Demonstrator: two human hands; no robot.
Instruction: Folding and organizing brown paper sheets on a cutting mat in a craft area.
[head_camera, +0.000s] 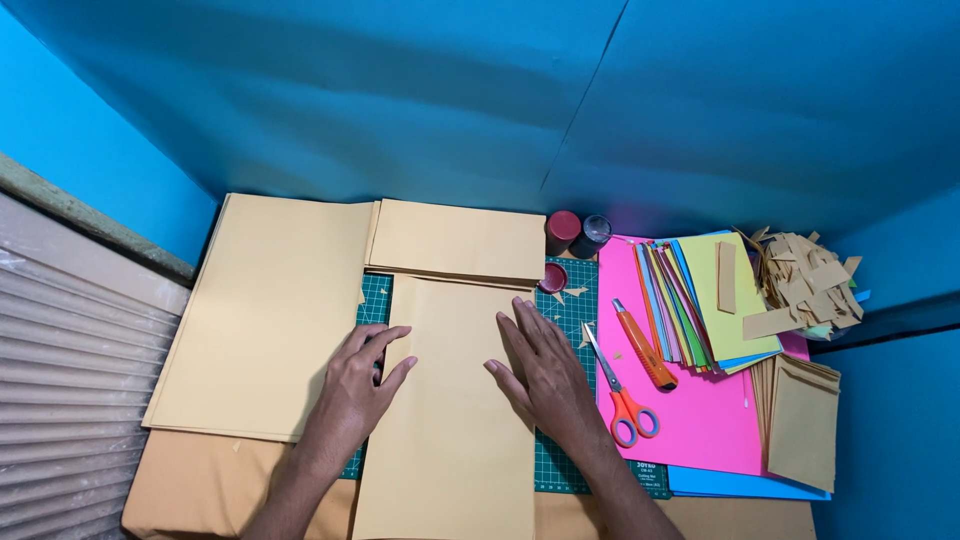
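Head camera: a long tan paper sheet (450, 400) lies on a green cutting mat (575, 330), its long axis running from 12 to 6 o'clock. The left hand (362, 385) presses its left edge, fingers spread flat, gripping nothing; the right hand (545, 375) lies flat and open on its right edge. At 12 o'clock sits a folded tan stack (458, 240). At 3 o'clock lie orange scissors (620, 395), an orange utility knife (645, 345) and fanned coloured sheets (700, 300).
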